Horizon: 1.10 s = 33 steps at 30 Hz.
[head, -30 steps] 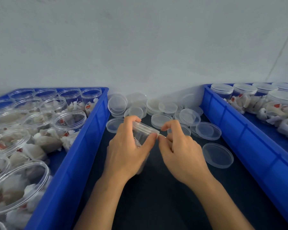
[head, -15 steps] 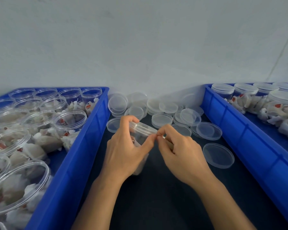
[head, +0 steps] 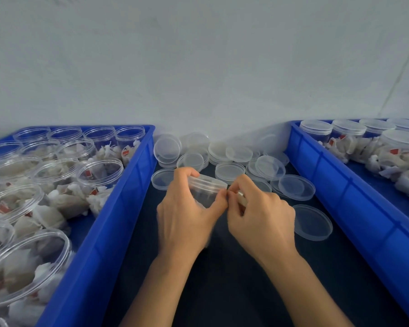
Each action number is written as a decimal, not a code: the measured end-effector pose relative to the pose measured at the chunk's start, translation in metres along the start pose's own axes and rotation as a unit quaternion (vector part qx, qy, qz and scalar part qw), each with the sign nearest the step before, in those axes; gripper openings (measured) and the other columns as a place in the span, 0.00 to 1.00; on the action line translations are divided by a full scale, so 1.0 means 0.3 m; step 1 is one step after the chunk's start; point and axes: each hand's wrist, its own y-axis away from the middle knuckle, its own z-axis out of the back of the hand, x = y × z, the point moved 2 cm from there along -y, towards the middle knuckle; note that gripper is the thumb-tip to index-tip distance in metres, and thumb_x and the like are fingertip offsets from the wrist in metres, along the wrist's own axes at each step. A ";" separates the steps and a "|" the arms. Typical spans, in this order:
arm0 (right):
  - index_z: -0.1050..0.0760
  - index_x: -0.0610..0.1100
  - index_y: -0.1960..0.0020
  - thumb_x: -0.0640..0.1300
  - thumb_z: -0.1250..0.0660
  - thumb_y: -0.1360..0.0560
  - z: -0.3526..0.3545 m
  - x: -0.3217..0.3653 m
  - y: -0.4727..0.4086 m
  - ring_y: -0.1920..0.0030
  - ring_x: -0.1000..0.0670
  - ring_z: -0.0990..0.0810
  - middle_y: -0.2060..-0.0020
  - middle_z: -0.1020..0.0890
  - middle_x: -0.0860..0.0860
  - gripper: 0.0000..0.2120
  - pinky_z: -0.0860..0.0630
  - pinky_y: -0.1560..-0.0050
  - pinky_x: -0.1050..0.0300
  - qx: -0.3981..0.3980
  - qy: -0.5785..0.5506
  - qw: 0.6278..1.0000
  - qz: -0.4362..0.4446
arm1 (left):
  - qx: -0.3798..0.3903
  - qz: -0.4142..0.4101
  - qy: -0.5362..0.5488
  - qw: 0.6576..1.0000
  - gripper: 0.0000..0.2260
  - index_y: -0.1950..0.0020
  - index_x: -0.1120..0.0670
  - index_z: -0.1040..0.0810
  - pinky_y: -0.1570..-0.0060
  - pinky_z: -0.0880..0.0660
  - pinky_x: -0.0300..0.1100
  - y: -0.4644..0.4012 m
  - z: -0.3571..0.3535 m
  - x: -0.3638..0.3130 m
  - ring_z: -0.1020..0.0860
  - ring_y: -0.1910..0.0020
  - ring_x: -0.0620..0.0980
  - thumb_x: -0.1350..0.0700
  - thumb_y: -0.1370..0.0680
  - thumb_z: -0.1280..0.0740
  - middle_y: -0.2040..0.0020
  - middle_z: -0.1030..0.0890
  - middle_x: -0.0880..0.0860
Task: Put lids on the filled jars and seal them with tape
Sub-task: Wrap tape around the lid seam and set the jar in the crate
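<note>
My left hand (head: 184, 213) grips a clear lidded jar (head: 206, 187), tilted away from me over the dark table. Its thumb lies against the rim of the lid. My right hand (head: 257, 215) is curled beside it, with finger and thumb pinching at the lid's edge where the two hands meet. A small pale roll (head: 241, 198), probably tape, shows inside the right hand's fingers. The jar's lower part is hidden behind my left hand.
A blue bin (head: 118, 208) on the left holds several open filled jars. A blue bin (head: 340, 185) on the right holds several lidded jars. Loose clear lids (head: 229, 171) lie piled by the wall, one lid (head: 313, 223) alone at right.
My right hand has moved left and closed up against the jar's lid edge, meeting my left thumb. The jar stays in my left hand.
</note>
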 end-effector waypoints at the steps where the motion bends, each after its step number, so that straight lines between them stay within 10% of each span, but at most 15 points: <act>1: 0.30 0.53 0.52 0.52 0.36 0.19 -0.004 -0.003 -0.001 0.72 0.47 0.24 0.75 0.26 0.54 0.05 0.24 0.67 0.50 -0.003 0.008 1.000 -0.003 | -0.006 -0.005 -0.011 1.000 0.26 0.40 0.39 0.36 0.60 0.22 0.46 0.001 -0.002 -0.005 0.21 0.58 0.43 0.28 0.30 0.33 0.53 0.23 0.41; 16: 0.30 0.51 0.51 0.50 0.38 0.19 -0.092 0.037 -0.045 0.69 0.42 0.23 0.71 0.22 0.51 0.04 0.25 0.66 0.50 -0.006 -0.002 0.999 -0.033 | -0.075 0.002 -0.069 0.995 0.28 0.40 0.47 0.31 0.64 0.39 0.30 -0.013 0.026 0.022 0.22 0.59 0.47 0.32 0.30 0.26 0.53 0.20 0.48; 21: 0.30 0.50 0.51 0.51 0.38 0.18 -0.111 0.045 -0.045 0.68 0.42 0.23 0.71 0.22 0.50 0.05 0.26 0.65 0.51 0.001 -0.005 0.999 -0.041 | -0.069 0.011 -0.089 0.994 0.29 0.40 0.47 0.31 0.65 0.35 0.40 -0.011 0.022 -0.002 0.22 0.59 0.49 0.31 0.29 0.27 0.51 0.20 0.49; 26: 0.32 0.48 0.52 0.47 0.41 0.18 -0.028 -0.114 -0.109 0.63 0.39 0.21 0.66 0.20 0.47 0.05 0.21 0.58 0.43 -0.040 0.005 0.985 -0.165 | -0.122 0.013 0.007 0.992 0.24 0.43 0.43 0.37 0.66 0.35 0.28 -0.007 0.075 -0.009 0.24 0.63 0.40 0.32 0.28 0.33 0.54 0.23 0.42; 33: 0.30 0.56 0.53 0.50 0.38 0.18 -0.044 -0.067 -0.083 0.73 0.52 0.27 0.75 0.25 0.55 0.05 0.24 0.67 0.50 -0.033 -0.104 0.992 -0.067 | -0.062 0.023 0.086 0.994 0.26 0.33 0.51 0.35 0.49 0.25 0.34 -0.001 0.021 0.058 0.22 0.46 0.48 0.40 0.22 0.28 0.39 0.24 0.52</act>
